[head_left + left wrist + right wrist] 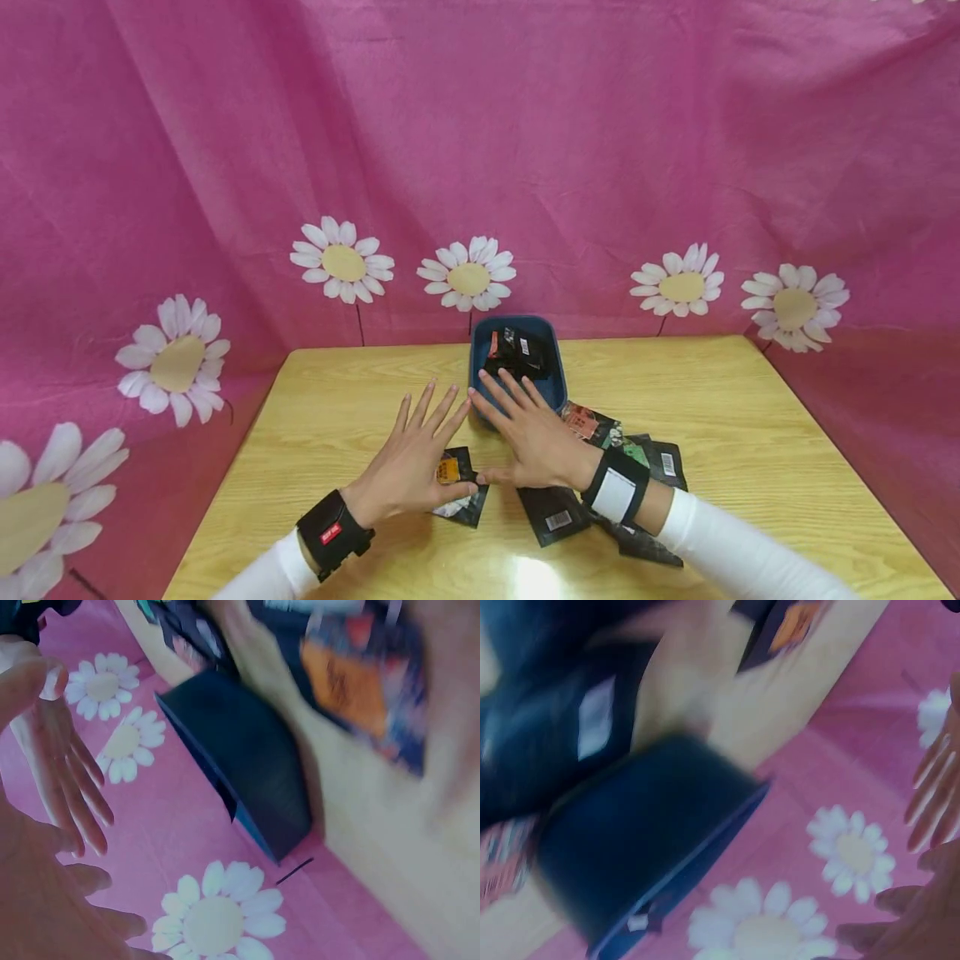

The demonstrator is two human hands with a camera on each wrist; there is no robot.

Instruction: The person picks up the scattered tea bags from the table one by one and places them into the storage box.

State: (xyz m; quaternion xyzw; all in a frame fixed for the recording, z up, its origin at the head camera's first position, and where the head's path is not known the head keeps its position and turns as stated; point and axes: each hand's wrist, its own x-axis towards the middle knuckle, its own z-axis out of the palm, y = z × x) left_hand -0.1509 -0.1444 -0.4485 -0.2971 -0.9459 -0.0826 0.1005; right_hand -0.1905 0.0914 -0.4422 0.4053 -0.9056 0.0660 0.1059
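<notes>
Fingers spread, my left hand [408, 471] is held palm down over the table, overlapping a dark packet [471, 510] with an orange label. My right hand [546, 442] is spread the same way beside it, its fingertips in front of a dark blue basket [556, 390]. The two thumbs come close together, and neither hand grips anything. Several black packets [525, 350] lie inside the basket. In both wrist views the basket [247, 757] shows from its side, with the hands [922, 907] off at the edge.
Right of the basket lie a packet with a red label [581, 421], one with a green label [636, 452] and a black packet showing a barcode [555, 521]; the right forearm covers part of this pile. A pink cloth [570, 167] with daisies hangs behind the wooden table [360, 375].
</notes>
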